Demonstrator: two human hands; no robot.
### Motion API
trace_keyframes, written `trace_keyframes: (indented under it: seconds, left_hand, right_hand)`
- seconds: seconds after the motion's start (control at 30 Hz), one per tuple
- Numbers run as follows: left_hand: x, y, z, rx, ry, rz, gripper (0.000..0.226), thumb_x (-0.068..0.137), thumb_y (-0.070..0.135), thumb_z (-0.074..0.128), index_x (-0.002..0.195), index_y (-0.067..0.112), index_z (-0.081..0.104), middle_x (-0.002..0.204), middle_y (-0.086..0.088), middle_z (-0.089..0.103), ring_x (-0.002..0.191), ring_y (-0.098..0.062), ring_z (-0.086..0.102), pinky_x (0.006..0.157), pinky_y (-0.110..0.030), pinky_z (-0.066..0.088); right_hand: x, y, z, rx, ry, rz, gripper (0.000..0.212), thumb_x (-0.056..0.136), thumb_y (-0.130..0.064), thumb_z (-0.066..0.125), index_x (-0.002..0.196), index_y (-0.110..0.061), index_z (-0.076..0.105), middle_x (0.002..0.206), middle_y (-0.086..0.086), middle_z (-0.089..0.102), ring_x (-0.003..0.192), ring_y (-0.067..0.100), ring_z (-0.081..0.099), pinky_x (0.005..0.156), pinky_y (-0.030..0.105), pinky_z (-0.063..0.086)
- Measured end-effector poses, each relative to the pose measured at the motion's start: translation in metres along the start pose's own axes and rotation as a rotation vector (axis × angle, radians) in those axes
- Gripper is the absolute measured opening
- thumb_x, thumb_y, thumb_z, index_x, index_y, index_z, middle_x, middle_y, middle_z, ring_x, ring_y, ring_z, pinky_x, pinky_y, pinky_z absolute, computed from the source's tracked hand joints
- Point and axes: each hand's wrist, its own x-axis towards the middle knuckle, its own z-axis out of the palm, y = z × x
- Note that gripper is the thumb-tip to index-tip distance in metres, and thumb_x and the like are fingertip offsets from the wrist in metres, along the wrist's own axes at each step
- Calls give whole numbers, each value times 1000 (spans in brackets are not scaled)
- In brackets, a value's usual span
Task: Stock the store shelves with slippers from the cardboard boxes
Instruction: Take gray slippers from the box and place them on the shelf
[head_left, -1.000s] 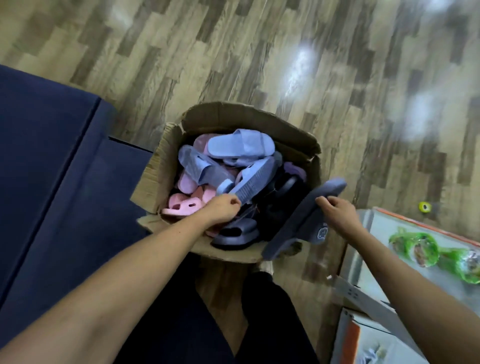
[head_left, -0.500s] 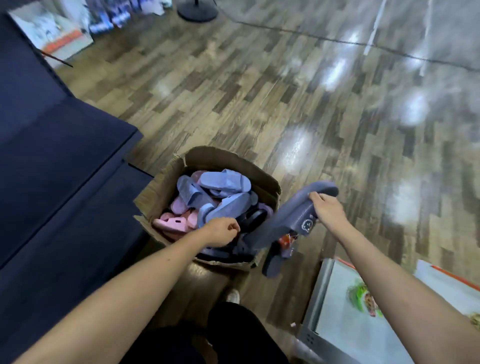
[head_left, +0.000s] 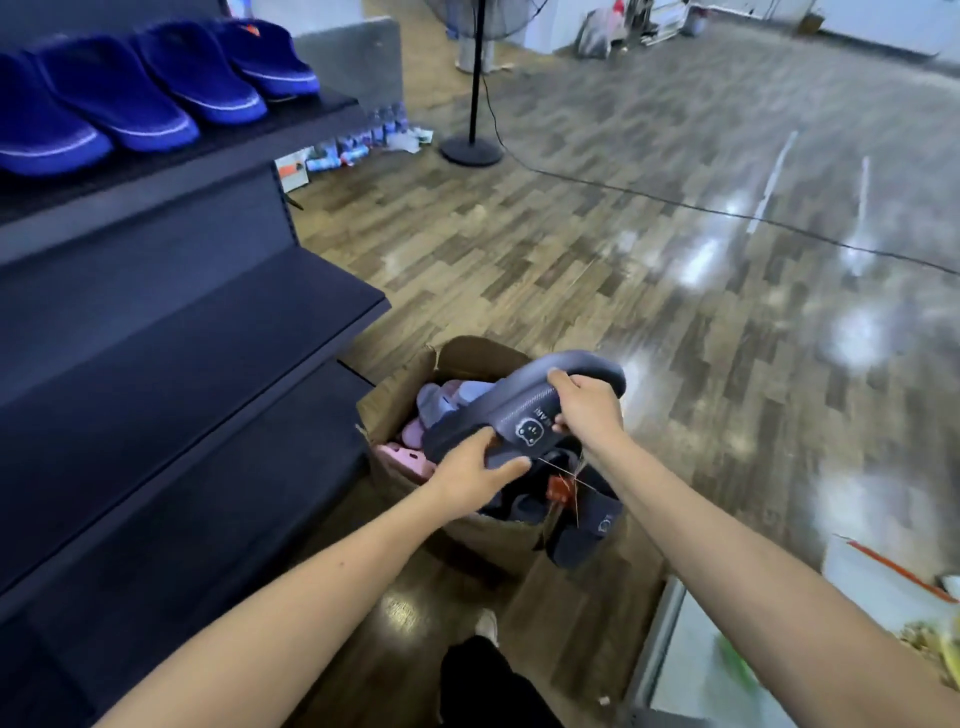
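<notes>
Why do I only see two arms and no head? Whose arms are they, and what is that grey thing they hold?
There is no machine here. A person wears a camera on their head, so the picture shows what they see looking down: their own two arms. The left hand and the right hand both grip a dark grey slipper with a little bear face on it. A second dark slipper hangs lower, near a red tag. Under the hands a cardboard box stands on the wooden floor, with pink, pale blue and dark slippers inside. On the left are dark store shelves; blue slippers sit on the top one.
</notes>
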Motion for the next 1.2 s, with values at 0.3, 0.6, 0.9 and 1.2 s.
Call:
trace_keyframes:
  seconds: [0.3, 0.6, 0.9, 1.2]
  left_hand:
    - [-51, 30, -14, -232, 379, 43, 26, 90, 32, 58, 69, 20, 52, 63, 4, 57, 66, -15, 55, 65, -30, 40]
    - [-63, 50, -64, -278, 583, 181, 43, 95, 29, 51, 58, 11, 39, 53, 2, 32, 53, -7, 28, 55, -27, 21]
    - [-72, 40, -96, -558, 767, 112, 34, 95, 31, 49, 116, 8, 63, 99, 6, 65, 95, -6, 56, 89, -25, 43]
    - [-85, 46, -119, -597, 825, 112, 47, 94, 2, 48, 139, 13, 41, 122, 8, 52, 118, -8, 47, 100, -21, 37]
  right_hand:
    - [-59, -68, -5, 232, -193, -60, 32, 94, -26, 51, 64, -16, 48, 59, 3, 42, 46, 14, 39, 49, 24, 41]
    - [-64, -95, 3, 166, -430, -137, 12, 95, -21, 48, 85, -15, 51, 72, 3, 48, 45, 13, 52, 48, 22, 45]
    - [-67, -85, 40, -150, -581, -240, 14, 93, -18, 46, 106, -16, 51, 71, 3, 51, 59, 15, 52, 56, 25, 42]
    - [-79, -77, 74, -468, -752, -421, 19, 92, -22, 50, 106, -11, 56, 98, 12, 57, 80, 20, 54, 58, 28, 43]
